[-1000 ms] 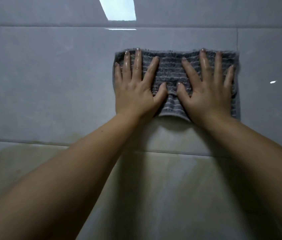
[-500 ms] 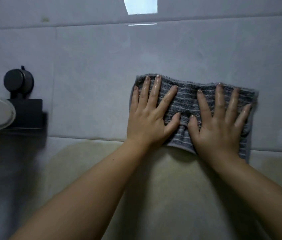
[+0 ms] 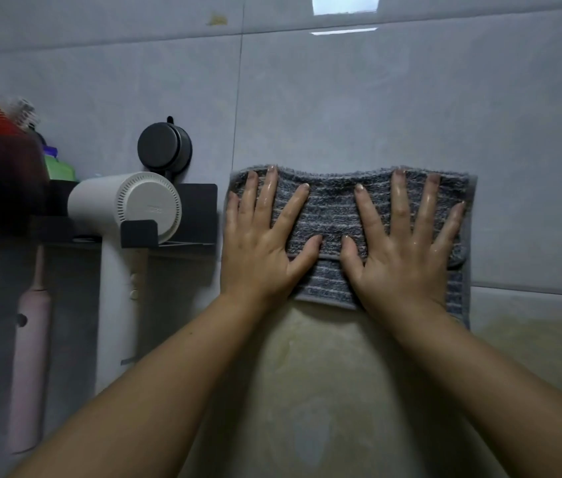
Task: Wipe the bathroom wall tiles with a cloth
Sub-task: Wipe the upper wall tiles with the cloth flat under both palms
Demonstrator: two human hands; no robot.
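Two hands flat on the wall, that is the whole picture right now. The left hand (image 3: 265, 236) and the right hand (image 3: 400, 243) are both spread wide, fingers straight and fanned toward twelve o'clock, palms pressing a grey striped cloth (image 3: 331, 208) against the wall tiles (image 3: 358, 108). Neither hand grips it; they pin it by pressure alone, thumbs nearly meeting in the middle.

The cloth looks like soft terry, folded over on itself, with a lower layer showing at six o'clock under the right wrist. Fingers glisten, so I judge it damp: limp, light, a little heavier for the water, and prone to bunching or unfolding if pushed from one edge. Nothing fragile about it. The glossy tile is slick, so the cloth should glide easily, but it could also slide out from under a palm that lifts. The best hold, to my eye, is just what is happening: palms over the middle, fingertips near the top edge.

At nine o'clock from the left hand, just beside the cloth's edge, sits a dark wall holder (image 3: 196, 215) carrying a white hair dryer (image 3: 127, 205), with a round black suction mount (image 3: 164, 144) above. A sweep further that way risks snagging it. A yellowish smudge (image 3: 217, 19) marks the tile up at eleven o'clock, well apart from the cloth.
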